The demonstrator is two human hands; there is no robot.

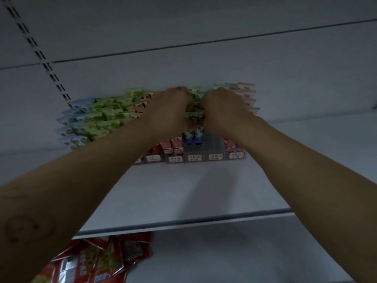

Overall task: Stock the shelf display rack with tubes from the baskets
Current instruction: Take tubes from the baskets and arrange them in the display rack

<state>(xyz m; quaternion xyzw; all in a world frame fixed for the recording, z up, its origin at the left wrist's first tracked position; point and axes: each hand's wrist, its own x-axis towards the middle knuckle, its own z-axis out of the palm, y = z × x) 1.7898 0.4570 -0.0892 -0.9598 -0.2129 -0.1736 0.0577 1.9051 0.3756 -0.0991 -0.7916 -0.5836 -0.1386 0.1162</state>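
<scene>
The left hand (171, 107) and right hand (222, 107) are shown back-up and side by side, almost touching. The fingers of both are curled away from the camera, and a green-patterned tube (194, 115) is gripped between them, lying crosswise; only its middle is seen in the gap. How many tubes are held cannot be told.

Just below the hands, two blue-capped tubes (194, 135) are stood upright in the clear display rack (206, 147). Red tubes (173, 146) are set below the left hand. Along the rack's front edge, nearer the camera, a row of red-bordered white labels (194, 158) is fixed; the writing on them is too blurred to be read.

Left of the left hand, green tubes (106, 117) are ranked in tiers, with blue-and-white tubes (71, 121) beyond them. Right of the right hand, pink-and-white tubes (247, 94) are stacked.

The rack is carried on a white shelf (183, 190). Red packets (98, 260), their print unreadable, are seen on the level beneath the left forearm. A slotted upright (40, 56) is seen far up-left.
</scene>
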